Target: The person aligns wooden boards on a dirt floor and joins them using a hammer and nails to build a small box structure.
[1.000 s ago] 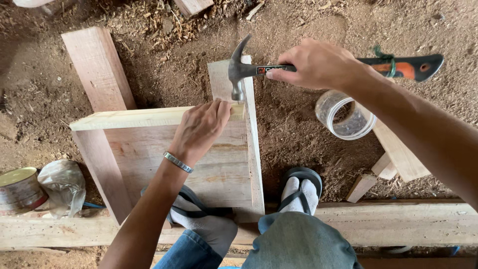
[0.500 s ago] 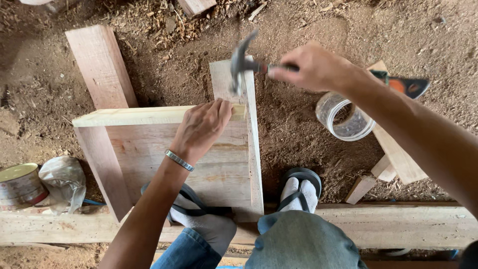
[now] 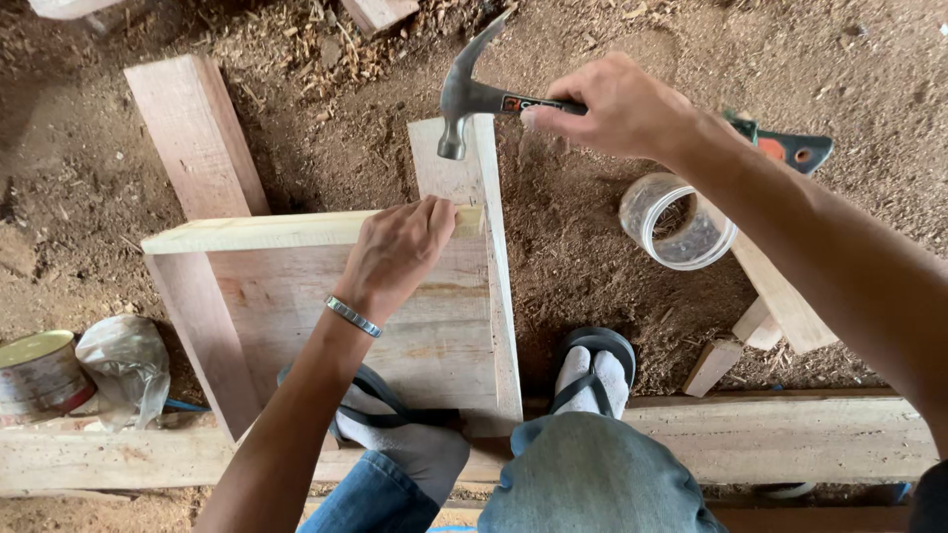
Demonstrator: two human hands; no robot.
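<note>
My right hand (image 3: 617, 107) grips a steel claw hammer (image 3: 468, 91) by its handle, whose orange and black end (image 3: 790, 148) sticks out behind my wrist. The hammer head hangs a little above the upright side board (image 3: 486, 266) of an open wooden box frame (image 3: 296, 296). My left hand (image 3: 400, 252), with a metal bracelet on the wrist, rests on the top board (image 3: 257, 231) near the corner where the two boards meet, fingers pinched at the edge. Whether it holds a nail is hidden.
A loose plank (image 3: 197, 133) lies on the sawdust-covered ground at upper left. A clear plastic container (image 3: 676, 222) sits to the right beside wood offcuts (image 3: 775, 306). A tin can (image 3: 38, 375) and a plastic bag (image 3: 123, 367) sit at left. A long beam (image 3: 790, 439) runs under my sandalled feet (image 3: 591, 373).
The hammer has lifted up and away from the corner of the box. My left hand stays on the top board at the corner.
</note>
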